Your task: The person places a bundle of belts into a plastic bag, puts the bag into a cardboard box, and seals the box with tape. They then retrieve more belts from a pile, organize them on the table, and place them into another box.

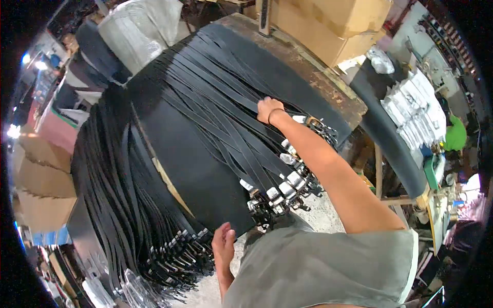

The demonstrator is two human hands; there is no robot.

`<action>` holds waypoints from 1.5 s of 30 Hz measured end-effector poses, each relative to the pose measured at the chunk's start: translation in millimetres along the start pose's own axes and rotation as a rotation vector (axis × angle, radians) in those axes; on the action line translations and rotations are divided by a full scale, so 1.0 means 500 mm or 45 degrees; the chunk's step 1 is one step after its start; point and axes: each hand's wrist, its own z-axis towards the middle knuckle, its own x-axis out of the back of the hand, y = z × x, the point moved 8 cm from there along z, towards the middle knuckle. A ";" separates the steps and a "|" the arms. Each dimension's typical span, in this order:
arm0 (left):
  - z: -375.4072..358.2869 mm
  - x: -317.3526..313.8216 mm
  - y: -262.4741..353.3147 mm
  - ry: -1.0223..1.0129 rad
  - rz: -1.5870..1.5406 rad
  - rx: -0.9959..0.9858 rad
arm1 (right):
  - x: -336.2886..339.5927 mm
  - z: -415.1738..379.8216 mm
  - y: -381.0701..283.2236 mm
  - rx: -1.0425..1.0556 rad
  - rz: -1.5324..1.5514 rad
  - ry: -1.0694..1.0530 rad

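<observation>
Black belts (226, 128) lie in a long fanned pile across the dark table, their metal buckles (287, 187) bunched at the near edge. My right hand (270, 110) reaches out over this pile with its fingers curled closed on a belt near the buckle end; its fingertips are partly hidden. Low in front of my body, my left hand (223, 244) is held with thumb and fingers apart, holding nothing. It is beside the table edge, close to the buckles of a second pile of black belts (123, 190) on the left.
Cardboard boxes (328, 25) stand at the back beyond a worn wooden board (308, 66). To the right, plastic-wrapped packets (416, 110) rest on another dark surface. More cartons (43, 174) are at the far left. A pale strip (172, 187) runs between the two piles.
</observation>
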 end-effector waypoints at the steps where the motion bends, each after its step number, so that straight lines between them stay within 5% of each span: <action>1: 0.014 0.007 0.023 -0.012 0.025 -0.089 | 0.060 -0.035 -0.013 0.009 0.085 0.039; 4: 0.052 0.037 0.026 0.011 -0.048 -0.139 | 0.145 0.023 0.018 0.186 0.213 0.169; 7: 0.078 0.067 0.054 0.050 -0.088 -0.107 | 0.220 0.027 0.065 0.165 0.060 -0.118; 8: 0.087 0.075 0.052 0.051 -0.061 -0.135 | 0.216 0.021 0.083 0.109 -0.025 -0.323; 14: 0.106 0.065 0.041 -0.010 -0.136 -0.057 | 0.014 -0.018 0.175 0.156 -0.145 -0.525; 19: 0.107 0.050 0.041 -0.098 -0.135 -0.060 | 0.000 -0.019 0.190 0.152 -0.107 -0.259; 26: 0.109 0.067 0.035 -0.068 -0.216 -0.026 | 0.086 -0.022 0.175 0.059 0.257 -0.491; 32: 0.105 0.082 0.034 -0.025 -0.170 -0.040 | 0.009 -0.047 0.196 -0.009 0.062 -0.723; 34: 0.105 0.079 0.029 -0.035 -0.172 -0.036 | -0.016 -0.042 0.193 0.010 -0.051 -0.551; 45: 0.091 0.075 0.024 -0.044 -0.233 -0.034 | -0.031 -0.022 0.233 -0.190 0.056 -0.523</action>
